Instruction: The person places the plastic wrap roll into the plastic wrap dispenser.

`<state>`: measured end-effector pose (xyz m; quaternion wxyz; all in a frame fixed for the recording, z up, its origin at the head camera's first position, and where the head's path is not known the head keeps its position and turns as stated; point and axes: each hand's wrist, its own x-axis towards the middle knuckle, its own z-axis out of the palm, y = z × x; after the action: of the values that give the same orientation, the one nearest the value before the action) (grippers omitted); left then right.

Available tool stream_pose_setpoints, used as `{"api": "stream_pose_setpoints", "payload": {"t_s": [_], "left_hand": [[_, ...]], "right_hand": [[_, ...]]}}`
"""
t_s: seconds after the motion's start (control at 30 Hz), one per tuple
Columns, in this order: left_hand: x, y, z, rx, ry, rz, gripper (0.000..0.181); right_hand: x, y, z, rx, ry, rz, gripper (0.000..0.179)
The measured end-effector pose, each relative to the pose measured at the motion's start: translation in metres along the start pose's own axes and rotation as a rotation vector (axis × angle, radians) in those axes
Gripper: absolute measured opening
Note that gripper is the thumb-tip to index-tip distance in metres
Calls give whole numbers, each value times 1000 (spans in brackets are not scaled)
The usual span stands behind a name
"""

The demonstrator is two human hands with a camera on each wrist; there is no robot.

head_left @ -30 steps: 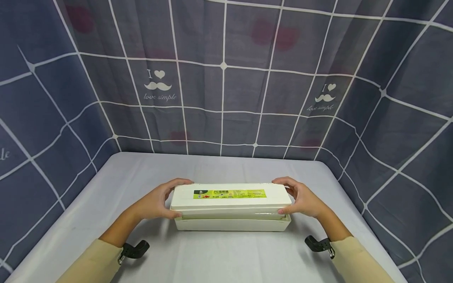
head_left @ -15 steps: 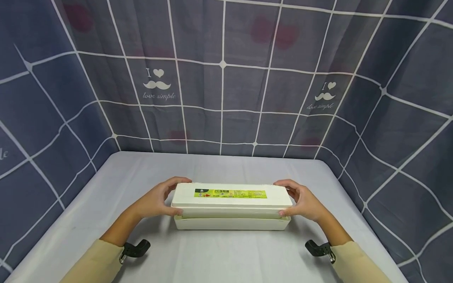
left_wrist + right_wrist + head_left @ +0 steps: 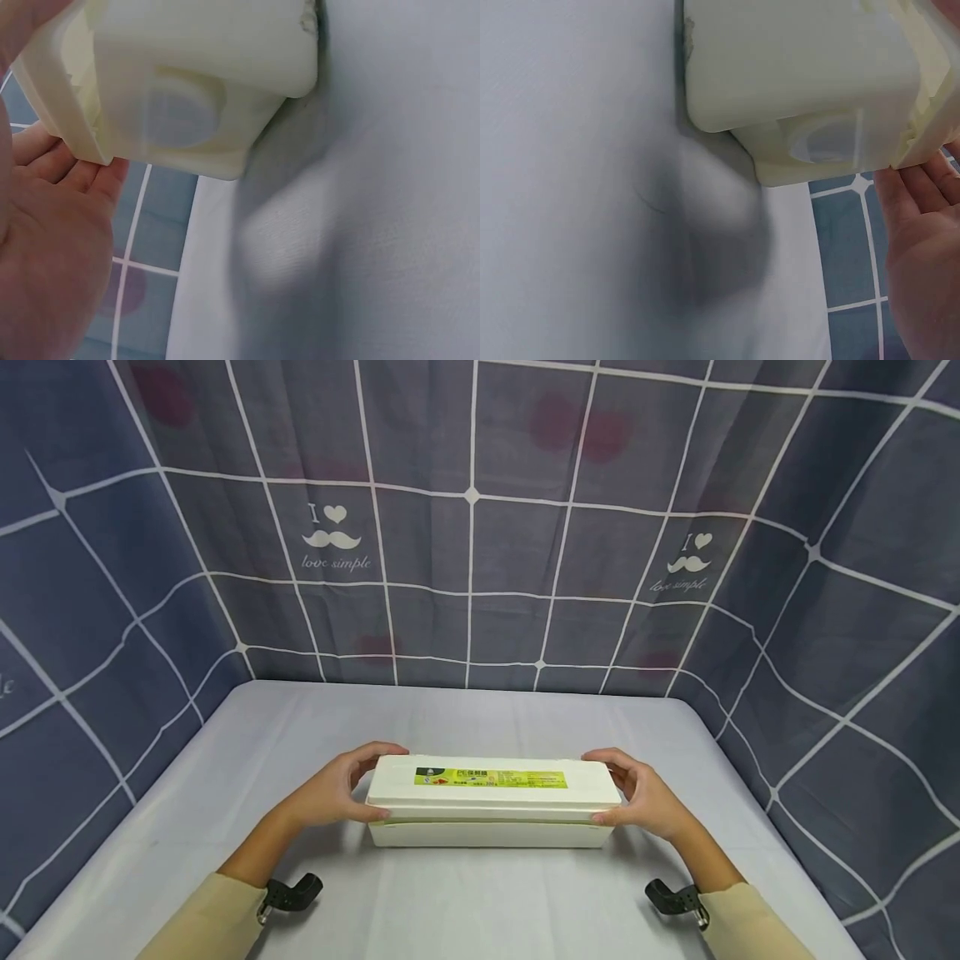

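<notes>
In the head view a long white cling film box stands on the table, its lid (image 3: 495, 800) sitting over the base (image 3: 491, 836). A yellow-green label (image 3: 491, 777) runs along the top. My left hand (image 3: 337, 787) grips the lid's left end, thumb in front and fingers behind. At the other end my right hand (image 3: 641, 795) holds the lid the same way. Both wrist views show fingertips against the lid's edge, a narrow gap between lid (image 3: 56, 82) and base (image 3: 202, 37), and a round greyish disc (image 3: 180, 116) in the end wall.
A white cloth covers the table (image 3: 480, 902). Dark grey checked curtains (image 3: 420, 543) enclose its back and sides. Black wrist mounts (image 3: 294, 893) hang by both beige sleeves (image 3: 206, 918).
The lid has come down onto the base and its front now sits closer to the base's rim, with less of a gap. Both hands have moved down slightly with it.
</notes>
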<state>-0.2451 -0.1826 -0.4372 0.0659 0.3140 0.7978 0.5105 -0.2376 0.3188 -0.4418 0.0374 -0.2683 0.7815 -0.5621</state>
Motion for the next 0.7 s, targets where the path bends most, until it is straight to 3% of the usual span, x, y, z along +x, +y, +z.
{"api": "stream_pose_setpoints", "payload": {"t_s": [0.7], "left_hand": [[-4, -5, 7, 5, 1, -15, 83]], "right_hand": [[-4, 10, 3, 43, -10, 20, 79]]}}
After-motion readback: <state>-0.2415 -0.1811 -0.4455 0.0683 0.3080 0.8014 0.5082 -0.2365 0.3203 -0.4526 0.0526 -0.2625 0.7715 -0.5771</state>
